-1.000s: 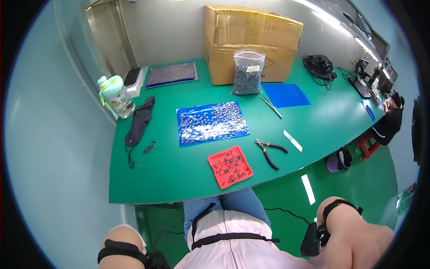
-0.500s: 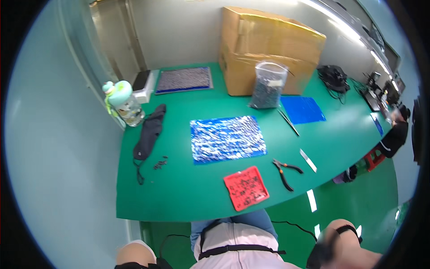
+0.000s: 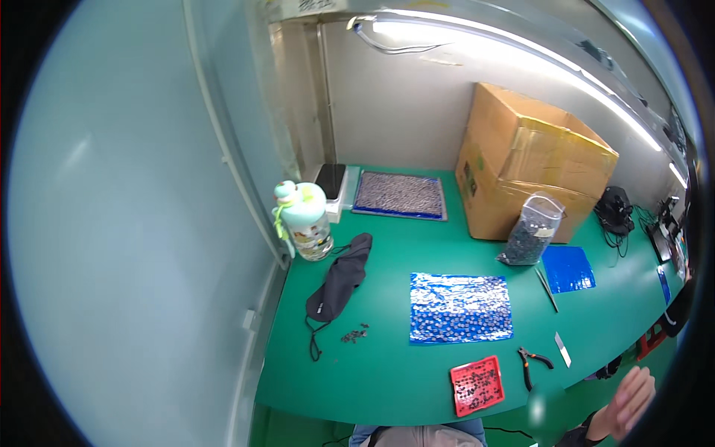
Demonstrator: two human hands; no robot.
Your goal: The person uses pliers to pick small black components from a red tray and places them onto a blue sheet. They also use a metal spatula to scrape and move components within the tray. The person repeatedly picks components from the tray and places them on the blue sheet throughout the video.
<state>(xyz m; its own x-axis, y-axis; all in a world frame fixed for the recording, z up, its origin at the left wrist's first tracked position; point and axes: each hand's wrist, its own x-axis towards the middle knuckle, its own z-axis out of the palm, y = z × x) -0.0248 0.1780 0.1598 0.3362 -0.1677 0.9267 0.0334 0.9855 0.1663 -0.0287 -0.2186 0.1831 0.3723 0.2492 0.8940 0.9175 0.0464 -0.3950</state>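
Observation:
My right hand (image 3: 631, 402) is raised at the lower right, past the table's near right edge. Its fingers are loosely bent side by side, and I see nothing in them. No part of my left hand shows. Closest to the right hand on the table are a white-bladed strip (image 3: 563, 350) and orange-and-black pliers (image 3: 530, 363). Left of the pliers lies a red tray (image 3: 477, 387) holding many small dark pieces. Behind it is a blue sheet (image 3: 462, 309) covered with rows of small shiny pieces.
Tweezers (image 3: 547, 290), a blue sheet (image 3: 570, 269) and a bag of dark pieces (image 3: 532, 232) sit before a cardboard box (image 3: 547, 153). A bottle (image 3: 307, 223), dark fabric mask (image 3: 341, 279), loose dark bits (image 3: 355, 334) and filled panel (image 3: 399, 195) are leftward.
The view has swung left and up, so the table items appear lower and farther right. My right hand has come up into view; the left arm has gone out of it.

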